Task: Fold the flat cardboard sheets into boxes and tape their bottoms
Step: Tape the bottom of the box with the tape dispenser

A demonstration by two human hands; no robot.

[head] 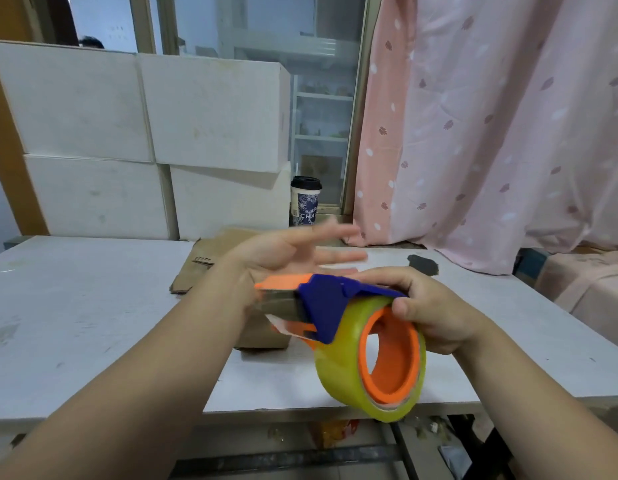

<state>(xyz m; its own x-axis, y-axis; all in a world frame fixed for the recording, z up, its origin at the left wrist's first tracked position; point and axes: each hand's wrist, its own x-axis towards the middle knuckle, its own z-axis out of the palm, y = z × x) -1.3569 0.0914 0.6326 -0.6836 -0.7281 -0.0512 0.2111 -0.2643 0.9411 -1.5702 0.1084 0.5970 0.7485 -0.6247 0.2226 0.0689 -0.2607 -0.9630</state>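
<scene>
My right hand [428, 313] grips a tape dispenser [338, 306] by its blue body, held in the air above the table's front edge. It carries a roll of clear yellowish tape [338, 372] on an orange core. My left hand [283, 252] hovers just behind the dispenser's orange front end, palm up, fingers straight and blurred, holding nothing. A flat brown cardboard sheet [203, 268] lies on the white table [92, 323] beneath both hands, largely hidden by them.
Several folded white boxes [144, 140] are stacked at the table's back left. A lidded paper cup [304, 200] stands beside them by the window. A pink curtain [491, 133] hangs at the right. A dark patch [423, 264] marks the table at the right.
</scene>
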